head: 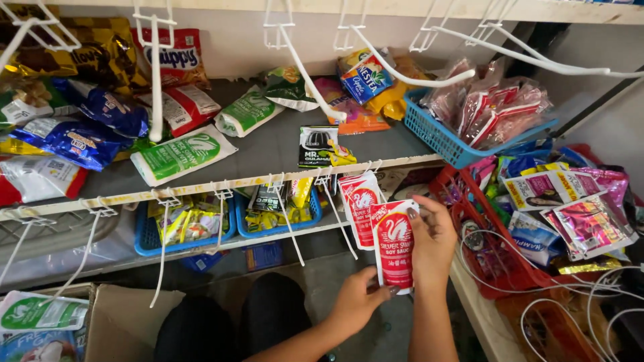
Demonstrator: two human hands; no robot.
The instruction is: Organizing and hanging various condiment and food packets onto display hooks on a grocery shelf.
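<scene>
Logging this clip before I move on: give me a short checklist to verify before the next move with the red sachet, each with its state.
1. Left hand grips the bottom of the red sachet: ok.
2. Right hand pinches the sachet's upper edge: ok.
3. Sachet upright, printed face toward the camera: ok.
4. Hole at the sachet's top visible for a hook: cannot tell, the fingers cover that edge.
5. White wire hook beside the hanging red sachet is bare along its length: ok.
6. Red basket at the right is apart from both hands: ok.
</scene>
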